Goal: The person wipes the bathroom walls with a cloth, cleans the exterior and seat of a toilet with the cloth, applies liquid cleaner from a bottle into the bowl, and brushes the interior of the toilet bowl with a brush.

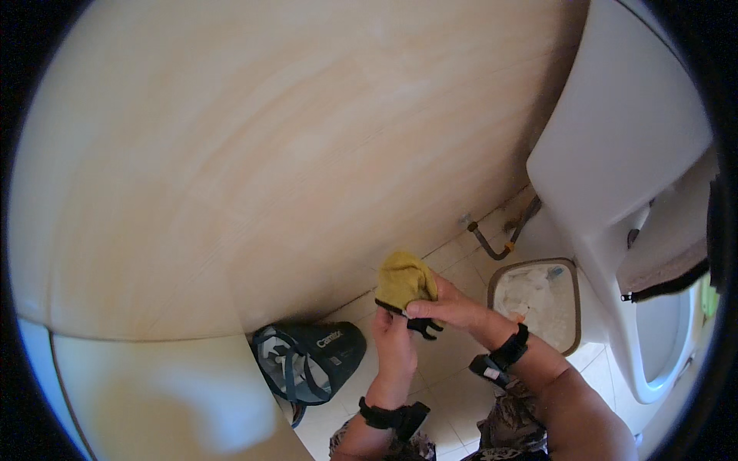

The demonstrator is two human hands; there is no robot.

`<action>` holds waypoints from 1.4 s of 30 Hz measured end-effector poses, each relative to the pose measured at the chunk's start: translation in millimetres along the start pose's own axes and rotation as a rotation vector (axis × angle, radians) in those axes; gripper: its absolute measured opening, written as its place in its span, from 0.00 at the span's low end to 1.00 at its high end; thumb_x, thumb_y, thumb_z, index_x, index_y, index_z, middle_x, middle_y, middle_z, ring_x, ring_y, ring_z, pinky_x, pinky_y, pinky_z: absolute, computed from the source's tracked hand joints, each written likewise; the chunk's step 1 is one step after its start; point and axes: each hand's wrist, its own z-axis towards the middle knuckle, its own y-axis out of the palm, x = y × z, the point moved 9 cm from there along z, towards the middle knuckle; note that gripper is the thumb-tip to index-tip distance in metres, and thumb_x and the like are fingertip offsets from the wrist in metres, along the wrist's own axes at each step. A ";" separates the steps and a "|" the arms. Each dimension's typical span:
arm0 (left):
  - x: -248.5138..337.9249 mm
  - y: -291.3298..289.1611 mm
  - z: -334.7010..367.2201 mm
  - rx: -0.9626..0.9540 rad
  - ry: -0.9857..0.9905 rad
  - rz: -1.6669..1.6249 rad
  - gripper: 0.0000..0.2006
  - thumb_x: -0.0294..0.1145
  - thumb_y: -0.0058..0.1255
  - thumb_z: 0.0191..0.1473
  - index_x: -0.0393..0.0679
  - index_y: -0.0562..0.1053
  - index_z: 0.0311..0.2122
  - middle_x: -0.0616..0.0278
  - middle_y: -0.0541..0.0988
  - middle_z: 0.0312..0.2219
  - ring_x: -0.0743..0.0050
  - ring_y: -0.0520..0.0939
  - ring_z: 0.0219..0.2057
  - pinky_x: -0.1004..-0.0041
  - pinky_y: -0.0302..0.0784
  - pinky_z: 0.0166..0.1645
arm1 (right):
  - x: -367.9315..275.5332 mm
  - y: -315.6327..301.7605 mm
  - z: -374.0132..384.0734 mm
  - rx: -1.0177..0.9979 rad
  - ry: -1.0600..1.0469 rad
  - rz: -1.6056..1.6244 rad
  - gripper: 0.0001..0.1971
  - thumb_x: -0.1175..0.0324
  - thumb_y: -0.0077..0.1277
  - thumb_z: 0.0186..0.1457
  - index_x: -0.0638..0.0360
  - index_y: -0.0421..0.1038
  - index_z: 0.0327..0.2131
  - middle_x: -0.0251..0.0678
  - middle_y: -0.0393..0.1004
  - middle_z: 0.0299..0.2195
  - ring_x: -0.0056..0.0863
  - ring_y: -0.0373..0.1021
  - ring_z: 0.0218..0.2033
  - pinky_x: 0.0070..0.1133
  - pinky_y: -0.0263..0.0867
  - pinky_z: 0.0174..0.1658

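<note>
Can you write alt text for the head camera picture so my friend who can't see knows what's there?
A person's right hand grips a soft yellow cloth item with a dark edge, and their left hand touches that edge. Below are a dark grey fabric bag and a square, brown-rimmed bin.

A cloth (pixel 403 279) is held in both hands (pixel 455 308), above the floor (pixel 450 376). A bag (pixel 344 355) is placed to their left, a bin (pixel 578 307) to their right, beside the toilet (pixel 623 115); the wall (pixel 269 169) is set before them.
</note>
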 end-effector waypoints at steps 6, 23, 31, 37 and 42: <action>-16.4 -8.9 -20.5 0.155 -0.138 -0.126 0.20 0.33 0.50 0.60 0.38 0.65 0.55 0.60 0.73 0.49 0.71 0.75 0.50 0.72 0.70 0.55 | 14.2 10.0 -15.4 0.098 0.132 0.181 0.30 0.63 0.59 0.54 0.62 0.61 0.57 0.32 0.72 0.48 0.22 0.66 0.50 0.22 0.61 0.56; -55.0 63.3 -183.4 -0.396 -0.415 0.531 0.24 0.30 0.52 0.59 0.40 0.61 0.58 0.61 0.75 0.37 0.78 0.77 0.36 0.77 0.75 0.39 | -52.0 -35.9 -293.2 0.945 0.126 -0.173 0.25 0.70 0.56 0.55 0.63 0.62 0.55 0.35 0.73 0.46 0.22 0.69 0.46 0.22 0.67 0.49; -35.4 146.9 -259.1 -0.665 -0.353 0.671 0.21 0.33 0.54 0.58 0.39 0.65 0.54 0.60 0.79 0.34 0.78 0.78 0.32 0.76 0.76 0.39 | -189.6 -106.8 -335.1 0.983 0.359 -1.322 0.27 0.75 0.58 0.44 0.64 0.64 0.51 0.52 0.66 0.50 0.50 0.63 0.53 0.37 0.59 0.58; -51.3 153.7 -290.9 -0.713 -0.334 0.794 0.20 0.31 0.53 0.57 0.38 0.66 0.53 0.61 0.79 0.34 0.79 0.78 0.32 0.77 0.75 0.37 | -167.6 -105.1 -340.3 0.980 0.117 -1.896 0.25 0.73 0.43 0.51 0.72 0.59 0.54 0.52 0.56 0.60 0.48 0.55 0.61 0.37 0.51 0.64; -70.1 169.4 -320.8 -0.817 -0.311 0.995 0.20 0.31 0.54 0.57 0.39 0.67 0.53 0.59 0.79 0.34 0.75 0.80 0.32 0.74 0.76 0.39 | -123.7 -113.1 -512.2 0.853 0.412 -1.848 0.30 0.74 0.46 0.49 0.69 0.56 0.57 0.48 0.52 0.63 0.44 0.50 0.65 0.36 0.45 0.67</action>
